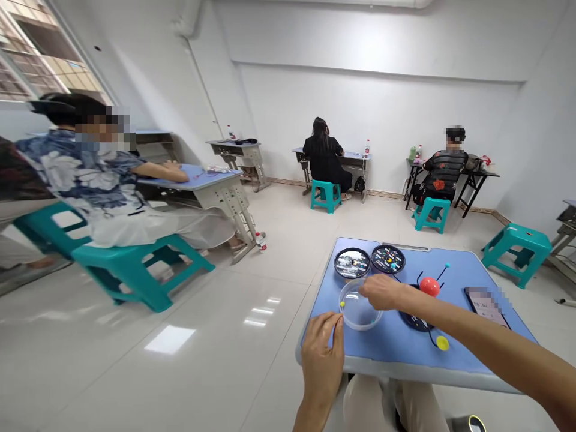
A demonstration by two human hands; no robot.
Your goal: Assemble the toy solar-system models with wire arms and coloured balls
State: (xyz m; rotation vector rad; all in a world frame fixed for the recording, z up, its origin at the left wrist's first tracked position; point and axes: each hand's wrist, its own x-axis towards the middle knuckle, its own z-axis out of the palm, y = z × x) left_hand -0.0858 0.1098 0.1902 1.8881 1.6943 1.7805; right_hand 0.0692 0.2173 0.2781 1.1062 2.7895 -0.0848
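Note:
On the blue desk top lies a clear round plastic dish (360, 324) with a small yellow bead (342, 304) at its left side. My left hand (321, 348) is at the dish's near left rim, thumb and fingertips pinched together; what they hold cannot be made out. Reaching across from the right, my right hand (381, 291) is closed over the dish's far right side, its fingertips hidden. Beside my right forearm stands a model with a red ball (429, 287), black rods and a yellow disc (443, 343). Its dark round base (416, 323) is partly covered by the forearm.
Two round black printed discs (352, 263) lie at the desk's far left. A phone (486, 306) rests on the right. Nearby people sit at other desks, one on a green stool (148, 264) to the left. Another green stool (517, 246) stands at the right.

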